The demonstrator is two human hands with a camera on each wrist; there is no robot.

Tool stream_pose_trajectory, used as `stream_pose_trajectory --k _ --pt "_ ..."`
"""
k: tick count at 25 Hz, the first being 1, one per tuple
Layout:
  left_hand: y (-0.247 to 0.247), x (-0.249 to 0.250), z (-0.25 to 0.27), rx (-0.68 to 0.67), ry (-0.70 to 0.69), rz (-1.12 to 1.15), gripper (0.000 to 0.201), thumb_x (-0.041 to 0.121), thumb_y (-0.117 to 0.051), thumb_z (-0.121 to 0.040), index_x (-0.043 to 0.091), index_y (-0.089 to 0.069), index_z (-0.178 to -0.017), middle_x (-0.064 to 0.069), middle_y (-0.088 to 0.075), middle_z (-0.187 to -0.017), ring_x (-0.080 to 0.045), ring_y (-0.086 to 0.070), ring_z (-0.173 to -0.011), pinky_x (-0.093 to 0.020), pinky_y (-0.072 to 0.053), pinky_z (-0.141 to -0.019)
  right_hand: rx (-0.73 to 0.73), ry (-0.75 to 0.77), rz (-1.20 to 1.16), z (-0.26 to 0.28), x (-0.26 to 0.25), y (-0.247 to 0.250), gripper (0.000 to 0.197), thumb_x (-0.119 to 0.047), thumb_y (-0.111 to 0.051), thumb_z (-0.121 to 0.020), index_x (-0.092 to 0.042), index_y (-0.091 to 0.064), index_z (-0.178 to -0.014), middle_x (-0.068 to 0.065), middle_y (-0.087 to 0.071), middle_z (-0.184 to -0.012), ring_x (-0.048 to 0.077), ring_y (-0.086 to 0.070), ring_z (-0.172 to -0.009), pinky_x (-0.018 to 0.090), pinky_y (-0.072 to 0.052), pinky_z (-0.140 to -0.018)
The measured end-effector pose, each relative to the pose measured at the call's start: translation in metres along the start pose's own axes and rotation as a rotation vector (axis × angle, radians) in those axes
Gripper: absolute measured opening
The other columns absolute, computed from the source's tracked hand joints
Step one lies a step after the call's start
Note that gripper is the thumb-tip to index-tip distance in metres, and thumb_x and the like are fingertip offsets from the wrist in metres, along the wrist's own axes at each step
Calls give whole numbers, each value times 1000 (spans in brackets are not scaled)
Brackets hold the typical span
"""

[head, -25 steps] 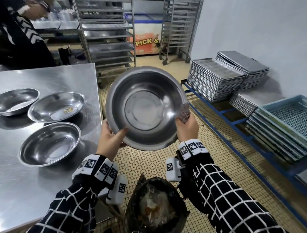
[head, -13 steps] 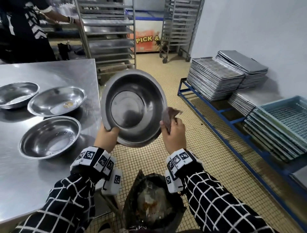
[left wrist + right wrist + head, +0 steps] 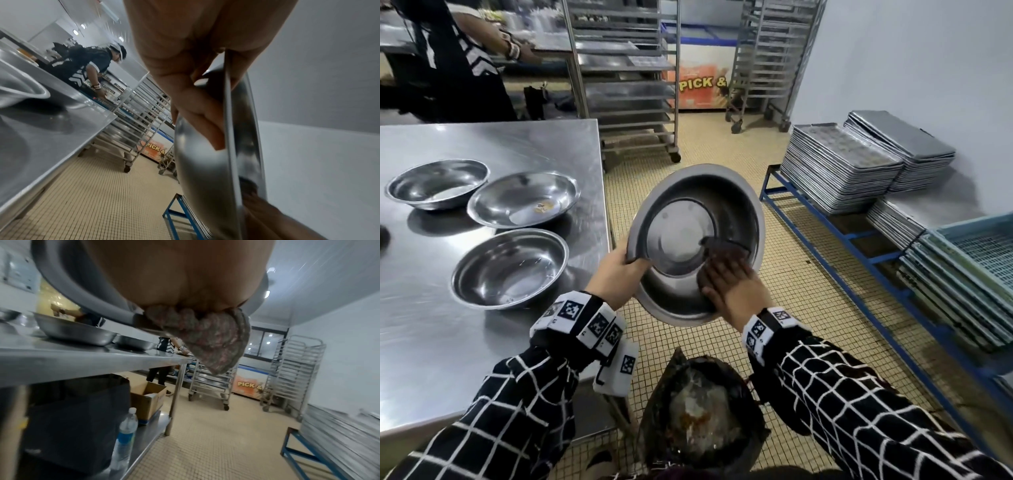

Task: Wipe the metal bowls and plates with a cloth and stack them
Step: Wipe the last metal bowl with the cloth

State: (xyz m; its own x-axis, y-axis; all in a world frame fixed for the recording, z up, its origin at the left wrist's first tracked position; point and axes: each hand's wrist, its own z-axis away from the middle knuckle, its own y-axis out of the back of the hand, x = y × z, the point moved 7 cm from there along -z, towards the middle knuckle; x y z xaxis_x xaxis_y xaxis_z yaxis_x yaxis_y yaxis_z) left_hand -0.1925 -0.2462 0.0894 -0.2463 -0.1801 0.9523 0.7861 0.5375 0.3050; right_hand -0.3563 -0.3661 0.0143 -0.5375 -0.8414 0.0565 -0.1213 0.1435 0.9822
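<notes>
I hold a large metal bowl tilted toward me above the floor. My left hand grips its left rim, thumb inside and fingers behind. My right hand lies flat inside the bowl's lower right and presses a dark brownish cloth against the wall. In the right wrist view the cloth hangs out under the palm. Three more metal bowls sit on the steel table: a far left one, a middle one with a food scrap, and a near one.
A bin lined with a black bag holding food waste stands below the bowl. Stacks of metal trays and blue crates rest on a blue rack at right. Tall wheeled racks stand behind. Another person works beyond the table.
My right hand has moved from the bowl's right rim into the bowl and now presses the cloth flat against the inside. The bowl has dropped lower and tilted more.
</notes>
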Motion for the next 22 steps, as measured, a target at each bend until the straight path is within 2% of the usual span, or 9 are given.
stream_pose_trajectory --k 2,5,8,11,13,15,17,20,22 --pt "-3 -2 3 44 -20 22 25 9 -54 -89 23 -62 -108 8 -66 -91 -6 -61 -89 -29 -51 -82 -25 -81 19 -4 5 1 70 -49 -5 -92 -16 -42 -142 7 -44 -146 29 -33 -139 44 -12 -116" --pt "1 6 4 167 -41 45 28 2 -49 -89 12 -57 -114 14 -58 -85 3 -53 -79 -6 -40 -64 88 -61 -319 -3 -37 13 65 -50 -11 -95 -18 -54 -134 3 -53 -139 22 -44 -132 40 -19 -115" --pt "10 12 5 271 -28 114 25 1 -49 -88 18 -54 -106 13 -56 -83 -6 -53 -80 -6 -39 -61 221 -53 -577 8 -70 30 55 -47 -17 -100 -20 -54 -131 1 -58 -131 18 -47 -126 38 -26 -112" --pt "9 17 9 268 -9 176 24 2 -50 -88 19 -54 -104 12 -56 -81 -6 -52 -76 -10 -42 -65 305 -148 -455 15 -49 39 58 -48 -10 -100 -22 -53 -128 -4 -56 -130 14 -40 -131 40 -17 -116" --pt "7 19 10 227 16 213 22 1 -50 -88 19 -55 -100 6 -58 -79 -14 -55 -74 -25 -49 -64 274 -257 -328 13 -12 30 58 -48 -9 -99 -23 -44 -138 -4 -41 -147 13 -21 -143 46 -10 -118" --pt "3 16 12 164 43 225 21 0 -50 -87 19 -57 -94 -2 -60 -77 -22 -59 -71 -33 -53 -57 211 -333 -300 9 24 23 60 -48 -10 -98 -20 -16 -151 -2 -6 -159 16 4 -146 49 -8 -118" --pt "1 11 14 124 83 222 21 -2 -48 -87 16 -57 -93 -10 -60 -77 -25 -60 -64 -33 -53 -49 215 -380 -426 4 45 31 65 -51 -17 -97 -19 0 -152 0 10 -158 23 1 -146 49 -23 -115" --pt "-1 -4 15 36 213 246 17 -3 -47 -89 12 -54 -94 -14 -59 -78 -27 -60 -62 -33 -51 -49 243 -541 -687 -3 69 52 67 -44 -40 -98 -20 -8 -152 12 -33 -150 34 -50 -122 41 -48 -92" --pt "3 -15 11 -26 293 203 13 2 -52 -87 5 -54 -100 -16 -61 -80 -29 -62 -64 -36 -52 -54 268 -609 -790 -3 78 62 50 -39 -53 -94 -16 -40 -137 3 -63 -105 24 -63 -92 29 -51 -75"
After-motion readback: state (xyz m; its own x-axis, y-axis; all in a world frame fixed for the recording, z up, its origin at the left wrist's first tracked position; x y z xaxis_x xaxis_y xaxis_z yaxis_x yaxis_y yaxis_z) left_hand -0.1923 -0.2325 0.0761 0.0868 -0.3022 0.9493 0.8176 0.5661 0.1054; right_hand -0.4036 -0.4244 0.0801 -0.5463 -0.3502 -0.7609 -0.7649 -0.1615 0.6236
